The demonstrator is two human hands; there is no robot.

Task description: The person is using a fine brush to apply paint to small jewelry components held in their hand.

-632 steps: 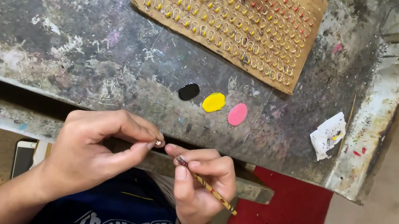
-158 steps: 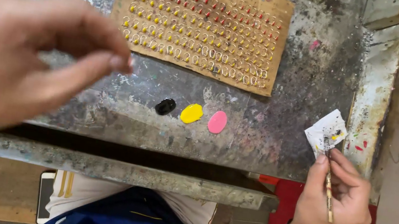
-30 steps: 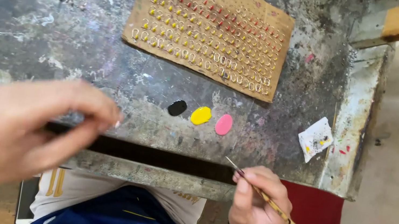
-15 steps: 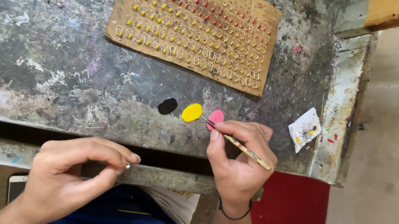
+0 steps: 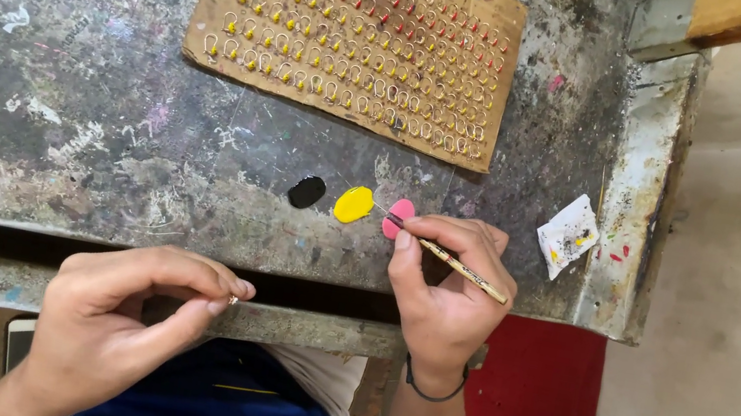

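Pink paint blob (image 5: 398, 217) lies just beyond the right hand (image 5: 448, 288), which pinches a thin brush (image 5: 443, 256), tip aimed far-left; left hand (image 5: 122, 322) pinches a small ring (image 5: 233, 299).

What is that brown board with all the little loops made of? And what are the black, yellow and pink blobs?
The board looks like plain cardboard: matte brown, with soft worn edges and small loops poked into it in rows. The blobs, black, yellow and pink, look like wet paint: smooth, glossy puddles lying flat on the table. The right hand holds a thin brush whose tip is by the yellow blob.
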